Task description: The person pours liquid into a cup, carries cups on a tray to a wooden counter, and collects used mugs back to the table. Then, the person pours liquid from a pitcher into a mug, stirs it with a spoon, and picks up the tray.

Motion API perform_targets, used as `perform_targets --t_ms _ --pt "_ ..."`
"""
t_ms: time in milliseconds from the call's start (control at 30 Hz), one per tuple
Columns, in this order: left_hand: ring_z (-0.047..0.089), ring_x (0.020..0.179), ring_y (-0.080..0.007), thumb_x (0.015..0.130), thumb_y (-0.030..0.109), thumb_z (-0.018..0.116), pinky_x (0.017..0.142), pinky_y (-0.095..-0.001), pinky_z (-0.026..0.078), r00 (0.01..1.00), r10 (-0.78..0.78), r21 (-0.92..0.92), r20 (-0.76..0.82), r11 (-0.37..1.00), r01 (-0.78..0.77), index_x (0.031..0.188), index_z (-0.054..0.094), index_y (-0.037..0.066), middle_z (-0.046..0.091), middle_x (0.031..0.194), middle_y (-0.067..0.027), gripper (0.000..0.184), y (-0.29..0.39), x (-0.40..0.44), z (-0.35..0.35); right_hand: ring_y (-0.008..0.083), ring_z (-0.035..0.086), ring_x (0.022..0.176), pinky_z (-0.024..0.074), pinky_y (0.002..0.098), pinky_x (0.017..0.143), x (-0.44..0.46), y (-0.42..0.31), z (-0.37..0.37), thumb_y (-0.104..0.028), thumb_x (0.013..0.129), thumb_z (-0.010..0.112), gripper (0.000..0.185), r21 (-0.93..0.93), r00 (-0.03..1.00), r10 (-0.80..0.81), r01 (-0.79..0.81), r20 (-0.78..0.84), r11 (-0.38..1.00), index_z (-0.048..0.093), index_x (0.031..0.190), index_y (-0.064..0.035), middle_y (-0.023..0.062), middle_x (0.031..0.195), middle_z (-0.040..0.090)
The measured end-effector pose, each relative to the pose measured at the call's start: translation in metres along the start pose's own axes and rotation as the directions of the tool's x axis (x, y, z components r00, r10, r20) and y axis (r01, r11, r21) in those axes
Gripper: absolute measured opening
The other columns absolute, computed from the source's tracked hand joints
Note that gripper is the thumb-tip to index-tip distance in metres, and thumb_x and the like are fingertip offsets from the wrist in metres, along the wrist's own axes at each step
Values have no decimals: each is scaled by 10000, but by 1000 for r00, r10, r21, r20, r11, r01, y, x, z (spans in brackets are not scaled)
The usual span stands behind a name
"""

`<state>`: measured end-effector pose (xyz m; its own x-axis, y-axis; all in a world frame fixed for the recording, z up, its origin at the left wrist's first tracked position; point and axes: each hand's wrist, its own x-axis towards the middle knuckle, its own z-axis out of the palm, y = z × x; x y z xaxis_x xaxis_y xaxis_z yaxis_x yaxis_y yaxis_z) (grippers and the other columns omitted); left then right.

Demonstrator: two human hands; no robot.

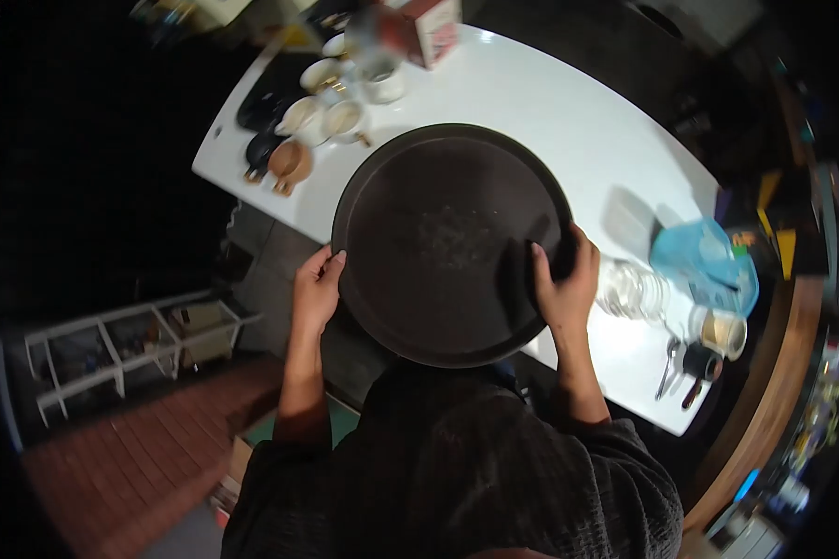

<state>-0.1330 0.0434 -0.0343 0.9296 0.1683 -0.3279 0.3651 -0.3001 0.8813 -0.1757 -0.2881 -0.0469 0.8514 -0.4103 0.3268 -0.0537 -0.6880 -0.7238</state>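
Note:
A large round dark tray (452,247) is held in front of my body, its face toward the camera and its far part over the white table (587,130). My left hand (319,289) grips the tray's left rim, thumb on top. On the right rim, my right hand (570,279) holds on with its thumb lying over the inner face; its other fingers are partly hidden behind the edge. Pale smudges mark the middle of the tray, and nothing stands on it.
Several cups (291,161) and a red and white box (429,33) stand at the table's far left. At right are a blue container (694,247), stacked clear glassware (632,291), a jar (721,333) and a spoon (667,368). A white rack (112,349) stands lower left.

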Motion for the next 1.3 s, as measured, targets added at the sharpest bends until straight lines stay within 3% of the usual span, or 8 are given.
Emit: perform_targets --t_ms 133,300,433,733,833,900,1067,1300 --pt "500 628 -49 913 261 670 494 -229 420 964 11 -33 -265 999 -21 1186 611 -55 569 738 13 422 -42 -41 -48 341 517 1109 427 401 943 -14 -43 17 -120 790 732 471 152 975 -223 223 -22 963 541 1196 22 196 1163 521" --pt "536 646 -78 911 288 664 561 -262 455 847 67 29 -527 998 -61 1200 584 -95 612 741 -39 486 -105 -122 -121 298 473 1194 404 420 1020 -51 -116 52 -35 853 638 408 567 926 -358 234 117 790 466 1218 22 190 1265 451" --pt "573 698 -117 914 292 655 640 -290 477 737 -228 -249 -636 965 84 1203 570 -106 645 769 -67 499 -158 -206 -182 306 482 1185 395 423 1014 -109 -186 103 -20 866 603 332 707 810 -570 323 138 629 475 1170 15 208 1251 471" --pt "645 774 -296 856 386 660 682 -373 481 430 -408 -252 -805 893 374 1137 605 -45 639 820 -191 517 -285 -386 -289 280 548 1103 419 371 966 -309 -326 199 0 825 663 263 870 545 -796 223 263 439 564 1068 11 186 1184 538" --pt "652 778 -277 861 375 658 686 -388 480 283 -434 -353 -855 888 295 1116 615 -37 655 819 -177 487 -316 -430 -289 301 552 1093 411 381 963 -366 -350 237 -14 803 692 264 881 407 -875 269 262 388 588 1044 3 186 1149 559" --pt "660 802 -252 865 361 656 712 -365 488 235 -495 -504 -837 863 22 1109 634 -8 678 860 -157 443 -352 -448 -278 298 561 1078 413 371 959 -402 -357 270 -26 800 700 252 905 300 -912 233 280 355 597 1027 10 174 1118 576" --pt "660 889 -205 866 316 665 796 -309 492 103 -736 -735 -670 676 46 1149 617 -26 693 973 -150 446 -397 -481 -260 284 579 1008 444 371 903 -494 -373 340 -89 797 735 257 885 42 -886 51 462 464 606 1004 -8 151 1057 595" --pt "621 955 -218 825 243 698 850 -322 473 -84 -852 -788 -517 512 -341 1241 536 -79 649 1098 -162 551 -447 -476 -240 324 579 977 464 430 856 -613 -413 415 -191 795 754 296 969 -323 -918 -3 231 246 603 1000 -41 142 1018 598"
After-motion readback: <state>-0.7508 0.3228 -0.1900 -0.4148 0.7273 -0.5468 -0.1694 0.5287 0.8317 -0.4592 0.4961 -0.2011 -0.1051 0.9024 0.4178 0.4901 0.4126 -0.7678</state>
